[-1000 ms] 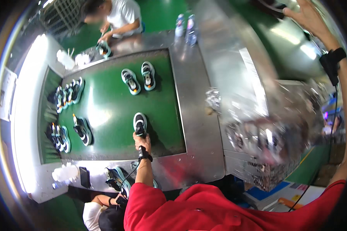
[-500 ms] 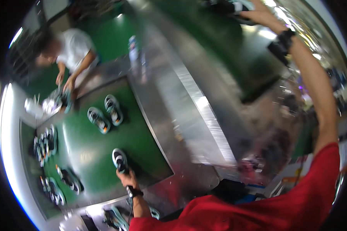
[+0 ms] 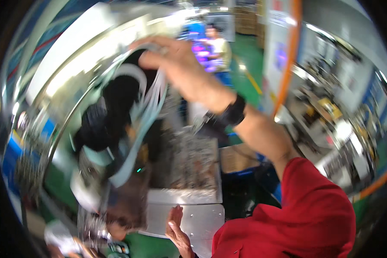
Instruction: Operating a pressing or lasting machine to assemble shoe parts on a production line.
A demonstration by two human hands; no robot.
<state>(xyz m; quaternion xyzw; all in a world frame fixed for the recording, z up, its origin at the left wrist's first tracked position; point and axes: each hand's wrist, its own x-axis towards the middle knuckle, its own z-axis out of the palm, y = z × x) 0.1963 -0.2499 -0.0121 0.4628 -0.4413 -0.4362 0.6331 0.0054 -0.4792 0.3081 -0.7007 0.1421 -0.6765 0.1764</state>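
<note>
Raised high in front of me, my right hand (image 3: 170, 53) grips a black sneaker (image 3: 116, 92) with pale teal and white edges. The sneaker is smeared by motion and very close, so its details are unclear. A dark wrist strap sits below that hand. Low in the middle, my left hand (image 3: 177, 230) holds nothing, its fingers stretched out beside a metal tabletop (image 3: 202, 217). At the bottom, left of it, lie a few blurred teal-and-black shoes (image 3: 118, 248).
A cardboard box (image 3: 238, 158) stands beyond the metal top, right of centre. Farther off is a person in a light shirt (image 3: 221, 51). An orange post (image 3: 291, 56) rises to the right. Another person's white-clad shape (image 3: 58, 234) is at lower left.
My view has swung away from the green tabletop of shoes. My left hand has let go of its sneaker. My right hand now holds a sneaker up close.
</note>
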